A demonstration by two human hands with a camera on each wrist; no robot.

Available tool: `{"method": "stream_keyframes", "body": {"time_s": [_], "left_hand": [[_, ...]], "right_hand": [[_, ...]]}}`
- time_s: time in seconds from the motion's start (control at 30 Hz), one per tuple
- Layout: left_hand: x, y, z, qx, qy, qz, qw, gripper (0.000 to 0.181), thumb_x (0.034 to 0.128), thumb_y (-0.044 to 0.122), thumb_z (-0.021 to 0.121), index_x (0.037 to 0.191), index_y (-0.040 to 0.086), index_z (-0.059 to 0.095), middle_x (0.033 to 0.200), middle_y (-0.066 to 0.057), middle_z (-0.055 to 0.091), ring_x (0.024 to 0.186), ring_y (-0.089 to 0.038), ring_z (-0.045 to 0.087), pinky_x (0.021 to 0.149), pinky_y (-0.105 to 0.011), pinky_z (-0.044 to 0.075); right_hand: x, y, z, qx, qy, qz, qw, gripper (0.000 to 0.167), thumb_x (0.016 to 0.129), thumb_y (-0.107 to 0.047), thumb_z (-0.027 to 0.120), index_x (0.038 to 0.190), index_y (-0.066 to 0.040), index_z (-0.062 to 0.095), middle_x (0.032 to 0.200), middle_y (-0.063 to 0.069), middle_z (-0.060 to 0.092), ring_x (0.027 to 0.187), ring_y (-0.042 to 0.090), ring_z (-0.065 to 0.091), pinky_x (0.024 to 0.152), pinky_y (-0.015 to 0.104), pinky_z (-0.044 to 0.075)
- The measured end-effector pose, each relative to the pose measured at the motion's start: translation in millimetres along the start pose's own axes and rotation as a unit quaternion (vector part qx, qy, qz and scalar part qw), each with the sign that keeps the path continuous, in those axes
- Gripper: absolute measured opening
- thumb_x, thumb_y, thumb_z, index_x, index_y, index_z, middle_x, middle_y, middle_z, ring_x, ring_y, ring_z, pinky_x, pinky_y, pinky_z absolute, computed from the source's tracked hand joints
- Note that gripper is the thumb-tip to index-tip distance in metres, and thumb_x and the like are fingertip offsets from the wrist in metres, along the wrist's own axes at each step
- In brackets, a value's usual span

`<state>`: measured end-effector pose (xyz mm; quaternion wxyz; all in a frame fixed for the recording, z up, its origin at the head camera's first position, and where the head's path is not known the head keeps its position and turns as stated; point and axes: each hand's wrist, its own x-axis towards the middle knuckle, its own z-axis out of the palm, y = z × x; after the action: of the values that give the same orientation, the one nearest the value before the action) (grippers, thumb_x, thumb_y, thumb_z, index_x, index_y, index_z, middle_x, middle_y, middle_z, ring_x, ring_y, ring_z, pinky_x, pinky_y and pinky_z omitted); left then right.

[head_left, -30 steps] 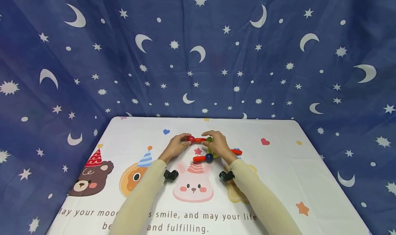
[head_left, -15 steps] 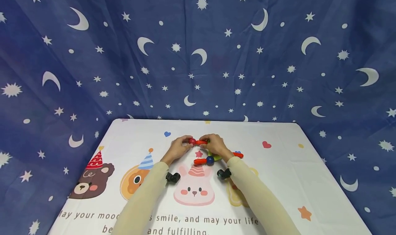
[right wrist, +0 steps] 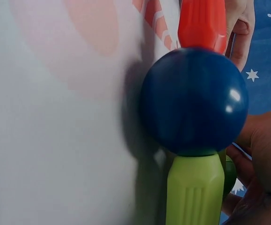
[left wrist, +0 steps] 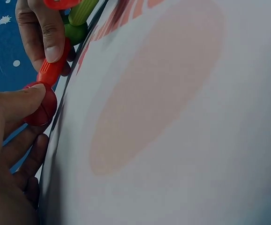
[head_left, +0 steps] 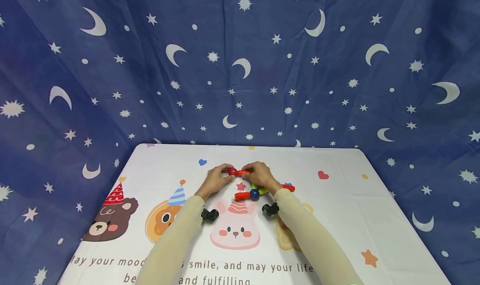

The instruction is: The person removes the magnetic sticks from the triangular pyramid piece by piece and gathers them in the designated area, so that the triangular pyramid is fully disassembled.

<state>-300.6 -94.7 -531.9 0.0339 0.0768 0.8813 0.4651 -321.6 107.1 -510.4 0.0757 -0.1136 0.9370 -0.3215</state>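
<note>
At the far middle of the table, my left hand (head_left: 215,180) pinches a red ball (head_left: 233,171) between thumb and fingers. A red ribbed rod (head_left: 243,173) touches that ball, and my right hand (head_left: 260,174) grips the rod from the other side. Beyond the right fingers, the left wrist view shows a green ball (left wrist: 76,33) with a light green rod (left wrist: 82,11) on it. Under the right wrist lies a blue ball (head_left: 254,194), joined to another red rod (head_left: 242,196) and, in the right wrist view, a yellow-green rod (right wrist: 195,192). My right hand partly hides this structure.
A further red rod end (head_left: 288,188) sticks out to the right of the right wrist. The white printed tablecloth (head_left: 330,218) covers the table, and a blue star-patterned curtain (head_left: 262,110) hangs behind its far edge.
My right hand has shifted slightly left along the red rod, covering the green ball and leaving less of the rod visible. The head view has tilted a little; the left hand still holds the red ball.
</note>
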Motion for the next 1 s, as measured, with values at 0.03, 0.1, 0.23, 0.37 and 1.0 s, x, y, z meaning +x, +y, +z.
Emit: {"method": "stream_keyframes", "body": {"time_s": [0.03, 0.1, 0.23, 0.37, 1.0], "left_hand": [[-0.4, 0.0, 0.0, 0.0, 0.0, 0.0, 1.0, 0.039, 0.0885, 0.02, 0.074, 0.126, 0.017, 0.063, 0.121, -0.005, 0.069, 0.121, -0.027, 0.057, 0.11, -0.05, 0.038], [-1.0, -0.1, 0.0, -0.002, 0.001, -0.002, 1.0, 0.038, 0.0877, 0.02, 0.074, 0.124, 0.018, 0.063, 0.119, -0.005, 0.069, 0.12, -0.027, 0.057, 0.109, -0.05, 0.038], [-2.6, 0.6, 0.4, -0.005, 0.005, -0.005, 1.0, 0.036, 0.0868, 0.019, 0.075, 0.121, 0.018, 0.063, 0.118, -0.006, 0.068, 0.117, -0.028, 0.057, 0.107, -0.05, 0.039], [-3.6, 1.2, 0.8, -0.001, 0.007, -0.005, 1.0, 0.034, 0.087, 0.021, 0.075, 0.119, 0.017, 0.063, 0.117, -0.007, 0.067, 0.114, -0.027, 0.058, 0.104, -0.047, 0.043], [-6.6, -13.1, -38.6, -0.016, 0.037, -0.013, 0.9991, 0.039, 0.089, 0.018, 0.073, 0.125, 0.012, 0.059, 0.121, -0.012, 0.065, 0.115, -0.028, 0.059, 0.1, -0.046, 0.045]], "right_hand": [[-0.4, 0.0, 0.0, 0.002, -0.002, 0.002, 1.0, 0.024, 0.087, -0.024, 0.075, 0.11, -0.019, 0.076, 0.112, 0.004, 0.072, 0.09, 0.022, 0.055, 0.081, 0.035, 0.045], [-1.1, -0.4, 0.2, 0.001, -0.003, 0.003, 1.0, 0.024, 0.087, -0.025, 0.075, 0.11, -0.019, 0.076, 0.113, 0.004, 0.072, 0.09, 0.021, 0.055, 0.08, 0.033, 0.044], [-1.7, -0.7, 0.9, 0.0, 0.0, 0.0, 1.0, 0.023, 0.087, -0.025, 0.075, 0.11, -0.019, 0.076, 0.112, 0.004, 0.073, 0.089, 0.02, 0.055, 0.079, 0.031, 0.043], [-1.7, 0.1, 1.1, 0.002, 0.0, 0.001, 1.0, 0.023, 0.087, -0.026, 0.075, 0.109, -0.02, 0.076, 0.113, 0.004, 0.073, 0.089, 0.019, 0.055, 0.08, 0.03, 0.043], [-0.8, 1.7, 0.3, 0.01, -0.008, 0.021, 0.9997, 0.027, 0.086, -0.028, 0.076, 0.113, -0.024, 0.075, 0.119, 0.004, 0.069, 0.097, 0.023, 0.056, 0.077, 0.03, 0.044]]}}
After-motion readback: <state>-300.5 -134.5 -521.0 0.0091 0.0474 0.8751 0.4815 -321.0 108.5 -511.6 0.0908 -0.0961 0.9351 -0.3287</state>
